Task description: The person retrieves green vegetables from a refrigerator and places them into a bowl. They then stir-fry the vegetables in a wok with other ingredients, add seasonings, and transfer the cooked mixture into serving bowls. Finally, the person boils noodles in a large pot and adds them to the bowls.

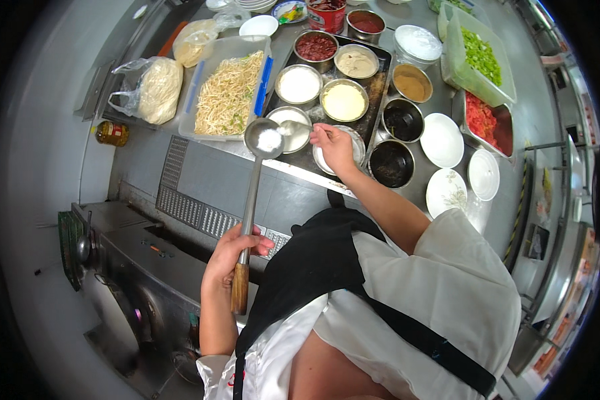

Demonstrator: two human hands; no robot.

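My left hand [235, 250] grips the metal shaft of a long ladle [250, 200] above its wooden handle end. A small heap of white powder [269, 140] lies in the ladle's bowl, which hangs at the table's near edge. Between the fingers of my right hand [334, 145] is a metal spoon [294, 128], its tip by the ladle's rim and over a metal bowl of white seasoning [295, 144]. Part of that bowl is hidden by the ladle and spoon. Under my right hand sits another bowl [357, 142], partly covered by the hand.
On a dark baking tray [375, 85] stand several bowls of seasonings. Left of it is a plastic bin of bean sprouts [227, 95]. Dark-lined pots [392, 163], white plates [442, 140] and a pan of chopped tomato [480, 120] stand right. A steel stove [145, 280] lies lower left.
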